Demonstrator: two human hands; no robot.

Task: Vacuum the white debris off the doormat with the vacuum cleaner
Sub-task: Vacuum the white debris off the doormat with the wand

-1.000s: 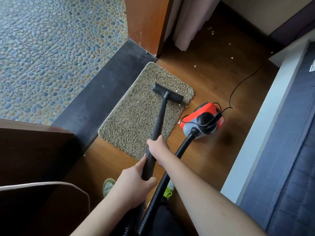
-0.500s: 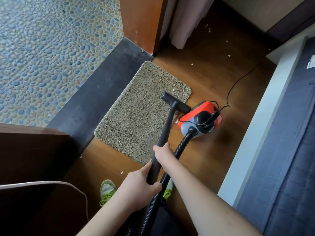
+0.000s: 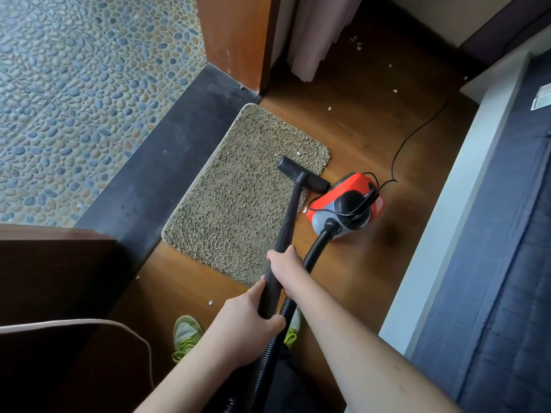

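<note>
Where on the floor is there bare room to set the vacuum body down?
Bare wood lies between the red vacuum body and the white bed base, and below it, beside the hose. It is crowded at the doormat edge, where the nozzle meets the body.

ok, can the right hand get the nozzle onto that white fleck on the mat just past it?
Probably yes. The right hand grips the wand, and the nozzle sits on the doormat just short of the white fleck, with bare mat between.

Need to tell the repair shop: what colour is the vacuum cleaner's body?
The vacuum cleaner's body is bright red-orange with grey front and black top; head view, the only one.
</note>
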